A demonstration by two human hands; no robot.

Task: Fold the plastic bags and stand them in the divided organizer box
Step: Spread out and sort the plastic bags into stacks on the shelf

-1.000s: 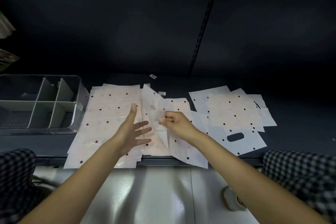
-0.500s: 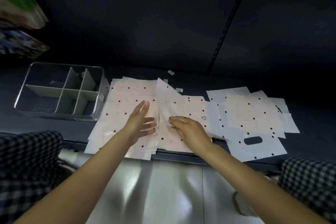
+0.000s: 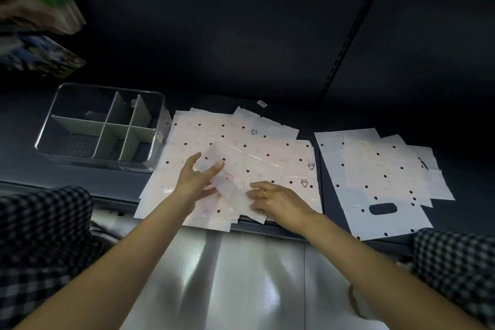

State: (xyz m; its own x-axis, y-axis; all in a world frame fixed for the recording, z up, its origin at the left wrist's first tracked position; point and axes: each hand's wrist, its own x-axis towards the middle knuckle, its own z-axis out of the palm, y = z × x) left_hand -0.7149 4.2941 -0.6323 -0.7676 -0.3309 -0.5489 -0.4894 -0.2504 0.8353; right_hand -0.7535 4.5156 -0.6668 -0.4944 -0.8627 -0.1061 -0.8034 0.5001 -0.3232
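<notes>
Pale pink plastic bags with dark dots lie in a loose stack (image 3: 241, 142) on a dark shelf (image 3: 332, 120), the stack's near edge hanging just over the shelf's front lip above a shiny grey floor (image 3: 241, 276). On top of the stack, a partly folded bag (image 3: 241, 177) lies at a slant, one corner raised between the hands and its lower end reaching the stack's near edge. The left hand (image 3: 195, 179) comes in from the lower left with its thumb and fingers spread apart and slightly bent, the fingertips touching the bag's upper left corner. The right hand (image 3: 278, 199), wearing a ring, lies palm down on the bag's right side, fingers nearly straight and pressing the plastic flat against the stack. To the left of the stack, just beside its edge, stands the clear organizer box (image 3: 53, 120) with grey dividers (image 3: 117, 126); its compartments show no bags. To the right, across a narrow strip of bare shelf, a second spread of white dotted bags (image 3: 380, 185) lies flat, one showing a cut-out handle and overhanging the front lip. Behind both piles the shelf runs bare to a dark back wall. Checked sleeves (image 3: 40, 236) frame the lower corners.
</notes>
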